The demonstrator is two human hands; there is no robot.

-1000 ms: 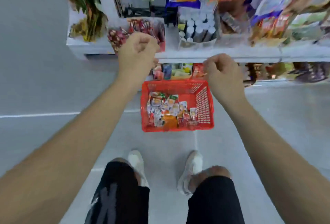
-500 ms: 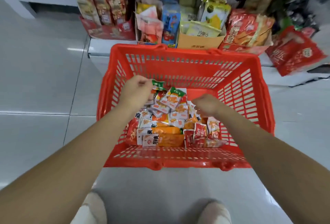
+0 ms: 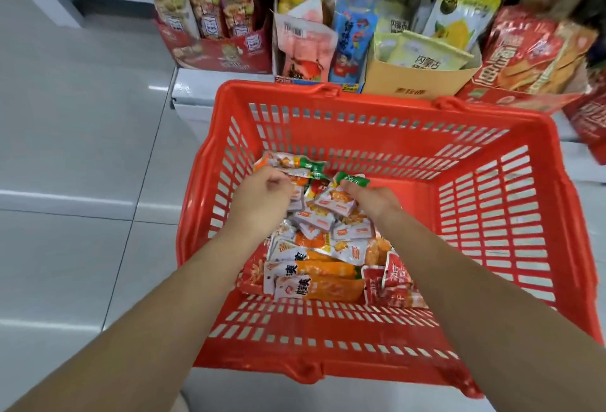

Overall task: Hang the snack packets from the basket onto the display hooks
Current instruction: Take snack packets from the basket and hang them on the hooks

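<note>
Two hands are down inside the red basket (image 3: pixel 492 136), which sits on the grey tiled floor (image 3: pixel 82 116) w/ its far rim right up against the white bottom shelf (image 3: pixel 193 87). Inside, the snack pkts (image 3: pixel 328 247) lie heaped on the basket bottom along its left wall and into the near-left corner. On top are small white-and-orange sachets. At the near edge are long orange ones w/ big dark Chinese characters (can't read them for sure), and a few red pkts (image 3: pixel 390 283) lie just right of those.

L hand (image 3: pixel 262 196): knuckles up, fingers curled tight, pinching a green-tabbed pkt (image 3: pixel 296 164) that sticks out past it toward the basket's far-left corner.

R hand (image 3: pixel 373 196): also curled, fingertips nipping the green tab of a second pkt (image 3: pixel 352 179), whose white-orange body lies over the heap. The tab has white print, too small to read.

Along the shelf front edge, left to right:
- red display carton (image 3: pixel 223 57) of tall red-yellow packs
- pink pkt (image 3: pixel 305 50) w/ a barcode sticker near its top
- blue pkt (image 3: pixel 352 37) w/ a cartoon figure
- brown cardboard box (image 3: pixel 423 83) holding pale green-yellow packs, one reading "内蒙古"
- red packs (image 3: pixel 524 47) at the right end w/ large white characters, too blurred to read
</note>
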